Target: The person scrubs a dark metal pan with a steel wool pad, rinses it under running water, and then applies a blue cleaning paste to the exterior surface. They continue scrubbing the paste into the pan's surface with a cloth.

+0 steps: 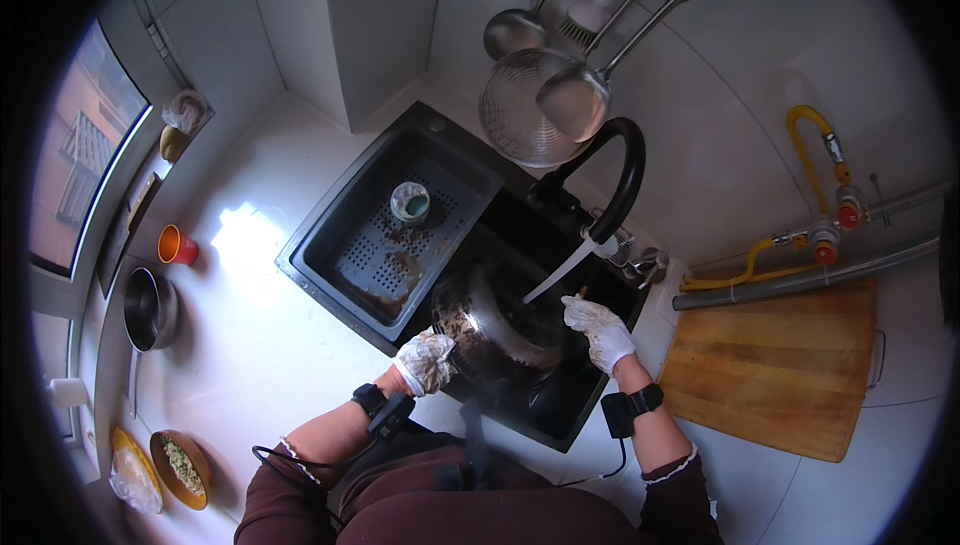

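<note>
A blackened metal wok (480, 335) lies tilted in the black sink (574, 425), its outer surface stained brown. My left hand (425, 362), in a soiled white glove, grips the wok's left edge. At the right side is my right hand (600, 329), also gloved and with its fingers curled. A small brown tip (583, 292) sticks out beyond those fingers; what it belongs to is hidden. Water (559, 272) runs from the black faucet (628, 177) towards the wok. Left of the wok, a perforated grey drain basket (360, 252) carries a glass jar (410, 203) and brown residue.
Ladles (576, 102) and a wire strainer (510, 106) hang above the faucet. A wooden cutting board (772, 365) stands at right, below yellow gas hoses (806, 147). Along the left lie an orange cup (178, 245), a saucepan (150, 310) and a bowl of chopped food (196, 486).
</note>
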